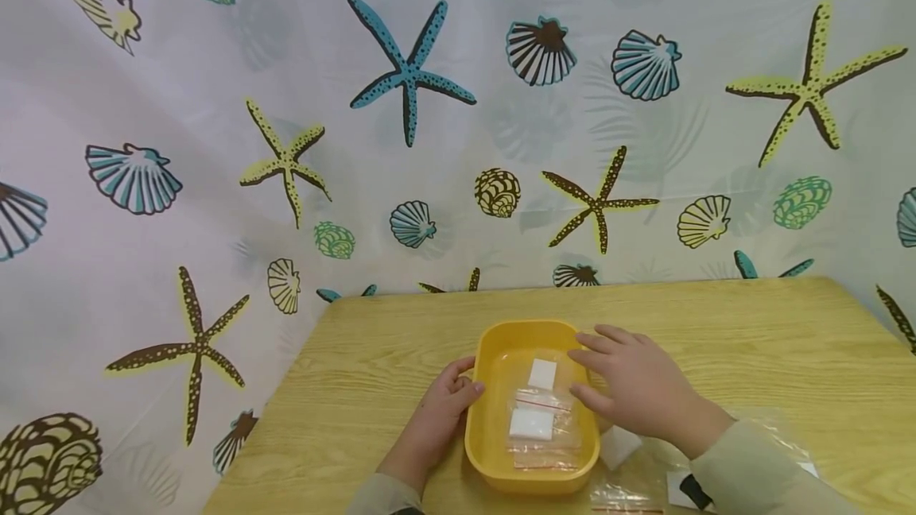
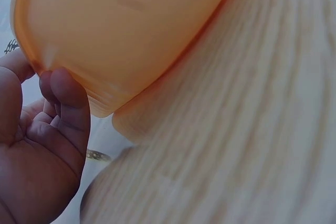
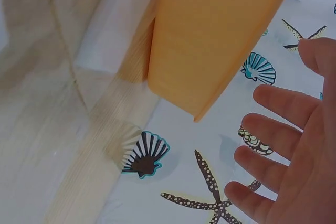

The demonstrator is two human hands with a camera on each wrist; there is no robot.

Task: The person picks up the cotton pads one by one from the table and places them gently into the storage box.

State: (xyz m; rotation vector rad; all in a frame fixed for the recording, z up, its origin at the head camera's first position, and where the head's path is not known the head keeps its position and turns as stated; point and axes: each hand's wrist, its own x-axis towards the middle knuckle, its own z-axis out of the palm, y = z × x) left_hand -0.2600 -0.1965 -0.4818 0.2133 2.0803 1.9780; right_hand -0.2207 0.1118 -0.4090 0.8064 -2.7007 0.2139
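A yellow plastic tray [image 1: 533, 487] stands on the wooden table in the head view. Small clear zip bags [image 1: 547, 458] lie inside it, with white pieces [image 1: 541, 374] in or on them. My left hand [image 1: 438, 413] grips the tray's left side, thumb at the rim and fingers bent against the wall; in the left wrist view the hand [image 2: 52, 129] touches the tray's corner. Over the right rim, my right hand [image 1: 640, 376] spreads its fingers. In the right wrist view that hand [image 3: 294, 145] holds nothing and is apart from the tray's wall [image 3: 205, 35].
More clear bags [image 1: 630, 487] lie on the table right of the tray, partly under my right forearm. A white piece with a black item [image 1: 694, 491] is beside them. Behind the wooden table [image 1: 401, 332] hangs a curtain [image 1: 458, 102] printed with starfish and shells.
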